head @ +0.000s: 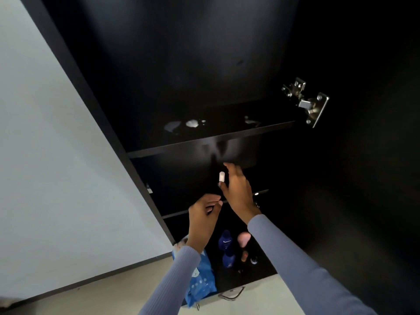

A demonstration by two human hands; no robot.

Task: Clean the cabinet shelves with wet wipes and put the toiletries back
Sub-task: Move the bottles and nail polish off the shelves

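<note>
I am looking up into the dark cabinet [227, 53] from below. The upper shelf [211, 138], mid-frame, is carrying pale smears [181, 126], so I judge wiping there is not finished. The right hand [236, 189], centre frame, is pinching a small white tube [221, 176] between thumb and fingers, the other fingers extending upward. The left hand [203, 214], just below and left of it, is curling its fingers around something thin (too small for me to identify). At bottom centre the blue wipes pack [200, 283] is lying at the cabinet's foot, partly behind the left sleeve, and beside it the blue bottles [226, 248] and a pink brush [243, 238] are standing low in the cabinet. I am reading the return of toiletries as barely started; most is remaining.
</note>
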